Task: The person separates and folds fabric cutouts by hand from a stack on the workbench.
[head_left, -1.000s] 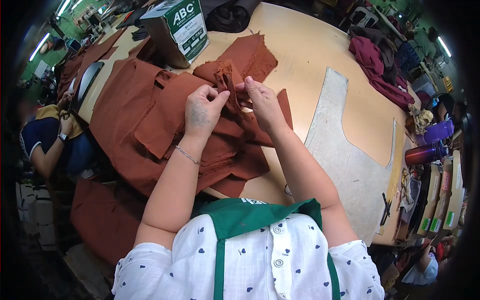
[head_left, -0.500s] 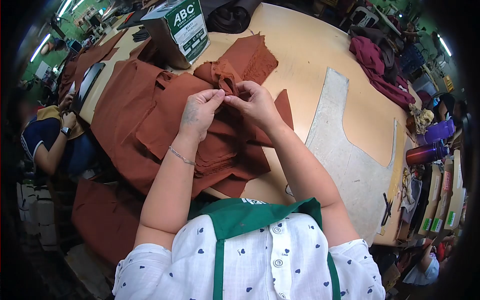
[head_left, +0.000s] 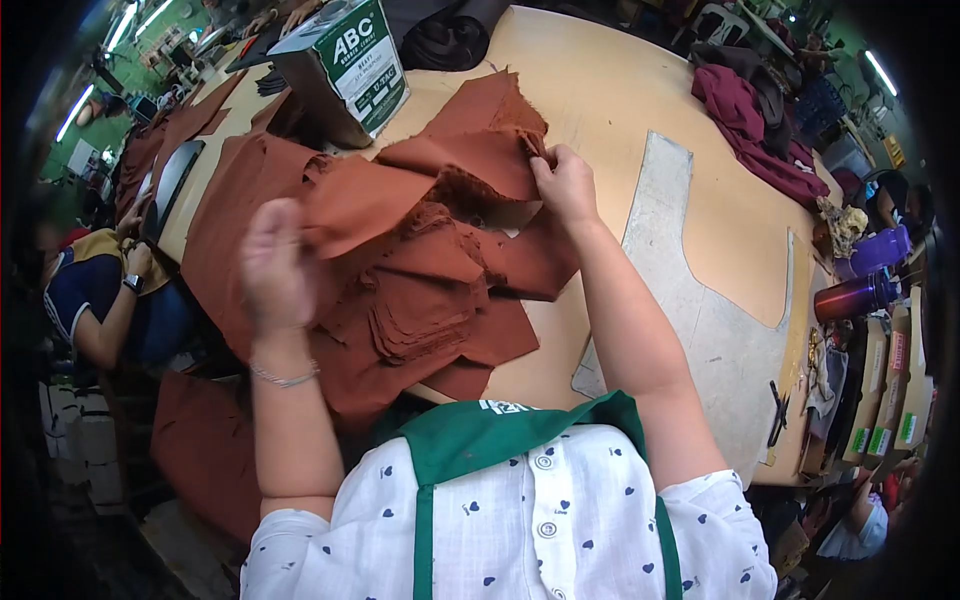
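My right hand (head_left: 567,185) pinches the frayed edge of a rust-brown fabric piece (head_left: 470,160) between thumb and fingers. The fabric spreads left from that hand in a loose fold. My left hand (head_left: 275,265) is over the left part of the brown cloth, smeared by motion, so its grip is unclear. Beneath and between my hands sits a layered stack of cut brown fabric pieces (head_left: 425,315), with ragged edges showing. More brown cloth (head_left: 225,220) drapes over the table's left edge.
A green and white ABC rubber cement can (head_left: 350,75) stands behind the fabric. A large grey pattern piece (head_left: 665,270) lies on the table (head_left: 590,75) at right, with dark scissors (head_left: 776,415) nearby. Maroon cloth (head_left: 745,130) is piled farther back. A co-worker (head_left: 105,285) sits at left.
My hands have moved apart from their joint pinch on the bunched cloth. The left swung left; the right moved right with the fabric edge, and the bunch has opened into a wider fold.
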Demonstrator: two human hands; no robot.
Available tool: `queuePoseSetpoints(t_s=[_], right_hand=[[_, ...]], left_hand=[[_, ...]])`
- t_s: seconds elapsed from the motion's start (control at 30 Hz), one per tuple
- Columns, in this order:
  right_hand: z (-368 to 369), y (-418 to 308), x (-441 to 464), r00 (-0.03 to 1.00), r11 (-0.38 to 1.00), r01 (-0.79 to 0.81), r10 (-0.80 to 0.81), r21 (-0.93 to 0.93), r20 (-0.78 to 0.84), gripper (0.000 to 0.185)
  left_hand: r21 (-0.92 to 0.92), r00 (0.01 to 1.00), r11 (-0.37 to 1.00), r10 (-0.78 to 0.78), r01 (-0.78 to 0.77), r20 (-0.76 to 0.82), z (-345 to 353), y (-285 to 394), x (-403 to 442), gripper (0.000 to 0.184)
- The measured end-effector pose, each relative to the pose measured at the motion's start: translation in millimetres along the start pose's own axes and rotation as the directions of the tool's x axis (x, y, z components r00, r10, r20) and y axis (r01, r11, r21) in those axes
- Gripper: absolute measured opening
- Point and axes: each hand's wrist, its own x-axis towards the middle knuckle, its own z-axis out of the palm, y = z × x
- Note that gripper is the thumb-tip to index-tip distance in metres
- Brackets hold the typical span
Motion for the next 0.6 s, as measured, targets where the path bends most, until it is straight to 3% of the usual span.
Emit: queuePoseSetpoints(t_s=[0.07,0.1,0.13,0.17,0.2,0.23,0.27,0.3,0.33,0.4,0.47,0.53,0.6], right_hand=[[2.8,-3.2,-1.1,0.999,0.992,-0.049,0.05,0.116,-0.006,0.018],[3.2,-5.9,0.4,0.997,0.982,-0.071,0.074,0.175,-0.011,0.018],[3.2,-6.9,2.7,0.986,0.918,-0.164,0.147,0.361,0.074,0.016],[2.9,-7.8,5.2,0.965,0.811,-0.26,0.198,0.524,0.171,0.015],[1.2,-10.5,6.8,0.934,0.669,-0.354,0.226,0.653,0.275,0.014],[-2.0,-25.0,2.7,0.928,0.481,-0.373,0.214,0.794,0.306,0.009],[-5.8,-37.8,-1.2,0.92,0.435,-0.391,0.201,0.811,0.335,0.009],[-9.8,-49.1,-4.7,0.913,0.391,-0.408,0.187,0.825,0.363,0.008],[-11.7,-55.5,-8.3,0.904,0.348,-0.427,0.17,0.835,0.392,0.008],[-12.6,-64.5,-16.3,0.89,0.414,-0.441,0.089,0.796,0.447,0.007],[-11.9,-81.7,-29.3,0.877,0.508,-0.423,0.02,0.751,0.48,0.008],[-2.5,-89.3,-42.1,0.881,0.571,-0.354,-0.062,0.741,0.468,0.012],[4.3,-87.8,-52.2,0.897,0.695,-0.22,-0.132,0.684,0.422,0.013]], left_hand=[[-0.084,0.882,0.993,-0.113,0.083,-0.457,-16.4,25.0,-6.4,0.008],[0.126,0.906,0.985,-0.057,0.121,-0.42,-55.8,13.1,-10.5,0.015],[0.541,0.938,0.797,-0.09,0.269,-0.334,-97.2,2.8,-17.4,0.017],[0.846,0.95,0.431,-0.161,0.312,-0.268,-121.8,-3.2,-23.5,0.019],[0.94,0.933,0.053,-0.152,0.336,-0.325,-117.3,-6.1,-26.7,0.022],[0.954,0.951,-0.008,-0.084,0.299,-0.298,-105.1,-9.0,-29.6,0.017],[0.962,0.963,-0.069,-0.018,0.266,-0.267,-88.1,-11.8,-32.3,0.015],[0.993,0.968,-0.093,0.244,0.077,-0.053,-66.9,-11.4,-29.2,0.013],[0.982,0.862,-0.165,0.48,-0.097,0.166,-43.0,-7.9,-22.4,0.014],[0.951,0.838,0.071,0.495,-0.3,0.227,1.5,6.6,-9.9,0.02],[0.831,0.824,0.233,0.415,-0.505,0.385,38.7,6.2,-2.9,0.014],[0.656,0.959,0.699,0.221,-0.284,0.18,71.1,-9.7,5.9,0.017],[0.695,0.993,0.717,-0.105,0.044,0.045,76.0,-29.9,19.6,0.025]])
